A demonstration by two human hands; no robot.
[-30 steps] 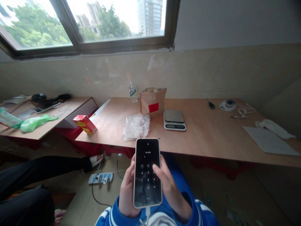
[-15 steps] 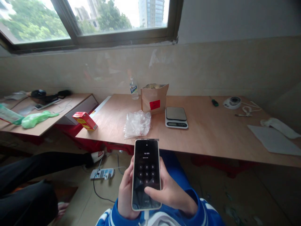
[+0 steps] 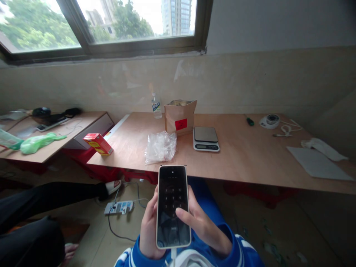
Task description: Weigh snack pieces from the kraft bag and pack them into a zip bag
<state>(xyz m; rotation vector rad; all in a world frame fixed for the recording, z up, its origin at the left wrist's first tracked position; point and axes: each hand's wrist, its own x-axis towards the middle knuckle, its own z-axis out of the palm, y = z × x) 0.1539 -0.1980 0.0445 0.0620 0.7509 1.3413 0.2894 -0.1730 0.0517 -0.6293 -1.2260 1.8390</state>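
Upright between my hands is a smartphone (image 3: 171,226) with a dark screen showing a dimmed number keypad. My left hand (image 3: 149,226) wraps its left side. My right hand (image 3: 204,226) grips the right side, its thumb over the lower right part of the keypad. A white charging cable (image 3: 174,253) runs from the phone's bottom end. Beyond the phone, on the wooden table (image 3: 244,159), lie a crumpled clear plastic bag (image 3: 160,147) and a kitchen scale (image 3: 206,139). Behind them stand an open brown paper bag (image 3: 178,115) with a red label and a clear bottle (image 3: 156,106).
A red box (image 3: 98,144) sits at the table's left edge. On the right are a white dome camera (image 3: 269,121), a green-handled tool (image 3: 250,121) and a white sheet (image 3: 314,163). A power strip (image 3: 119,208) lies on the floor near another person's legs (image 3: 69,193).
My right thumb has shifted up and slightly right across the screen. The keypad display has dimmed. The view has turned slightly, so the table things appear a little further left.
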